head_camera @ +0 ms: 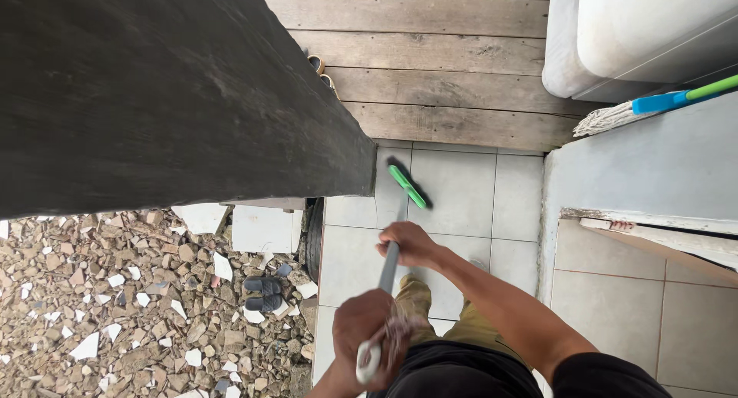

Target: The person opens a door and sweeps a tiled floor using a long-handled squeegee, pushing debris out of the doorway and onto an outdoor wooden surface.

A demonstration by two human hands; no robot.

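Both hands grip one long grey handle [389, 269] that runs down to a green brush head [407, 187] resting on the pale tiled floor [461, 190]. My right hand [409, 244] is shut around the handle partway down. Nearer to me, my left hand [363, 330] closes over the top end, with a strip of cloth or string wrapped there. Below the hands show my olive trousers and black shirt.
A dark, wide beam or wall top [154, 91] fills the left. Below it lie rubble and broken tile pieces [115, 306], with a pair of dark sandals [264, 293]. Wooden planks [446, 60] lie beyond the tiles. At right are a white tub-like unit [638, 29], a mop [653, 102] and a grey ledge [653, 167].
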